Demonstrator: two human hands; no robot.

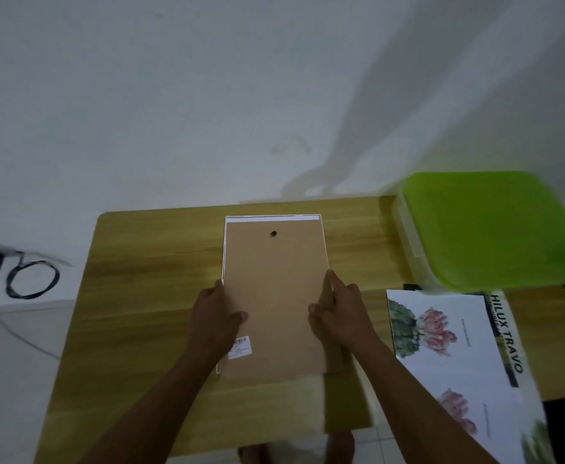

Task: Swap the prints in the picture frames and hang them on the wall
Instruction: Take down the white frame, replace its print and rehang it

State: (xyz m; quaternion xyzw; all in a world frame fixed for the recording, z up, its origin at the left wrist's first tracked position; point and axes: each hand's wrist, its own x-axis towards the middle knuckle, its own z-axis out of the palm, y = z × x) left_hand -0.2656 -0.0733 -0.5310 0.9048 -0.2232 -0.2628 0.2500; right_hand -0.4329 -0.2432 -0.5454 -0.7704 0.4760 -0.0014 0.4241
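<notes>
Head view: white-edged picture frame [323, 236] lies face down in the middle of the light wooden table [147, 279]. Brown fibreboard backing panel [274, 289] sits over it, a dark hanging hole near its far edge, a barcode sticker near the close left corner.

Left hand [216, 316] grips the panel's left edge, thumb on top, fingers curled at the side. Right hand [336, 316] does the same at the right edge.

Step in hand, by my reading: seating or lifting the backing during the print swap; blur leaves the direction unclear.

Flower print on white paper [448, 336] lies just right of the frame, overlapping a dark-lettered sheet [505, 333]. Green-lidded plastic box [488, 229] stands at the far right.

Next move calls for level, even pressure from both hands so the panel stays square within the frame's rim.
</notes>
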